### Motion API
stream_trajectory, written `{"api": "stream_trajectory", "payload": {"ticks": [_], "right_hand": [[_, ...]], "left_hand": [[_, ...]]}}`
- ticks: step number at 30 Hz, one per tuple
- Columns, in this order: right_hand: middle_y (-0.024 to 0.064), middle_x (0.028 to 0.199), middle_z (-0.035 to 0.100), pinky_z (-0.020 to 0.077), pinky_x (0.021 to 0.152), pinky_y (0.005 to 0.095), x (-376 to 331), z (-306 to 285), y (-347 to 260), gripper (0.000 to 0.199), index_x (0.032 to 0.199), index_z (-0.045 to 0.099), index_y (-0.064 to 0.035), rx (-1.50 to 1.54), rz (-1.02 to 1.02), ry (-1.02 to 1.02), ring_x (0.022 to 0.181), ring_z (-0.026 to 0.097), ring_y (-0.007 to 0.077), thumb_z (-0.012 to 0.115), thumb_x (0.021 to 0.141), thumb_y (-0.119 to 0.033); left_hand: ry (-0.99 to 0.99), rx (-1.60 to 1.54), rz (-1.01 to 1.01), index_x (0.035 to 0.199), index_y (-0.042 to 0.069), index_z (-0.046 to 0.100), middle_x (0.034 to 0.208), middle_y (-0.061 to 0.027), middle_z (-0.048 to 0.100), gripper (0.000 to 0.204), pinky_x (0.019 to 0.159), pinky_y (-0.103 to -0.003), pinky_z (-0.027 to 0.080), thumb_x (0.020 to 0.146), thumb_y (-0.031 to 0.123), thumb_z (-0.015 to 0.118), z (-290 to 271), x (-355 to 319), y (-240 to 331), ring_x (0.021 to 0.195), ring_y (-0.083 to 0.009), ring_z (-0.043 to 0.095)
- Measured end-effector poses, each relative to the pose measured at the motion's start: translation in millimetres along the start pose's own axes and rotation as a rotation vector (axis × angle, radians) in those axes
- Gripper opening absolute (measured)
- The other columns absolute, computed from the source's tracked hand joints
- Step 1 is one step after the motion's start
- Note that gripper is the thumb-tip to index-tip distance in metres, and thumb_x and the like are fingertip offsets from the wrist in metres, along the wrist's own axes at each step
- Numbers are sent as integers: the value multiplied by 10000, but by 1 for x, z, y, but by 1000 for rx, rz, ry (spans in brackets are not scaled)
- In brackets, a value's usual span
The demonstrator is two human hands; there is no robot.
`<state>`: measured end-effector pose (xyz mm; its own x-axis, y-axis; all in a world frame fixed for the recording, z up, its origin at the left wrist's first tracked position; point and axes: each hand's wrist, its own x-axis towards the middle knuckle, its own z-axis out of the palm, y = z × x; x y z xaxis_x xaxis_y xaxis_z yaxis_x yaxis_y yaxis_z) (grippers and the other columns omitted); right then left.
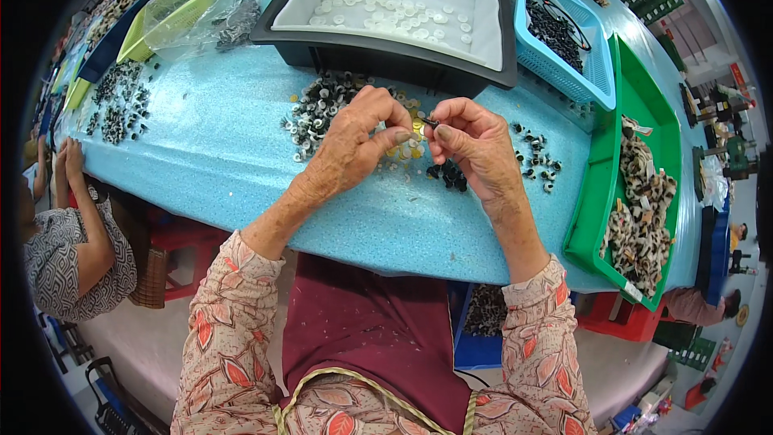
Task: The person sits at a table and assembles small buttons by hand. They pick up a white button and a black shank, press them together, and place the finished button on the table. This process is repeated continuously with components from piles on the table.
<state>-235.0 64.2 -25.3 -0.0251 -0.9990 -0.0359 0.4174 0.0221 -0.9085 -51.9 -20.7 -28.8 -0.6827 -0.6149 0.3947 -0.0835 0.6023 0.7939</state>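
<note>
Both hands meet over small loose parts on a blue speckled table (209, 153). My right hand (481, 153) pinches a small black plastic piece (430, 122) between thumb and fingertips. Just left of it, my left hand (362, 137) is closed, its thumb pressed toward the forefinger; whatever lies between them is too small to make out. Beside my left hand spreads a pile of white-and-black discs (310, 117). Yellow discs (417, 133) lie beneath the fingertips. A heap of black pieces (448, 176) sits under my right hand, and more dark pieces (538, 157) lie to its right.
Beyond my hands stands a black tray (386, 64) lined with white, holding pale discs. A light-blue basket (564, 72) and a green crate (584, 217) of spotted plush pieces (640, 217) stand right. Left are a yellow-green basket (185, 0), dark parts (121, 101) and another person (80, 242).
</note>
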Motion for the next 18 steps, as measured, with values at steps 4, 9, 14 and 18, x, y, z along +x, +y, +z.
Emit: {"api": "stream_trajectory", "payload": {"ticks": [4,9,14,18], "right_hand": [[89,842,645,532,605,232,1,0,5,189,1012,571,11,160,50,-36,683,617,120,642,860,-75],[82,848,634,524,614,232,0,3,10,201,1039,558,2,237,106,-115,688,612,122,629,872,-85],[73,841,625,508,613,232,1,9,12,198,1041,559,1,230,95,-122,690,601,114,618,886,-107],[72,836,625,508,613,230,1,10,12,189,1043,560,-1,225,109,-107,687,602,112,607,894,-106]], "left_hand": [[-6,-141,-70,814,13,558,799,-33,507,215,731,-280,392,831,209,644,-4,0,-3,788,-150,480],[24,-213,-64,823,5,564,806,-68,532,120,711,-311,428,800,99,634,-3,1,2,769,-190,527],[7,-219,-88,830,17,562,832,-21,506,250,704,-257,399,852,252,644,-4,-2,0,784,-120,492],[-8,-255,-107,835,20,564,833,-9,504,229,704,-245,394,858,235,640,-3,-2,-2,781,-103,482]]}}
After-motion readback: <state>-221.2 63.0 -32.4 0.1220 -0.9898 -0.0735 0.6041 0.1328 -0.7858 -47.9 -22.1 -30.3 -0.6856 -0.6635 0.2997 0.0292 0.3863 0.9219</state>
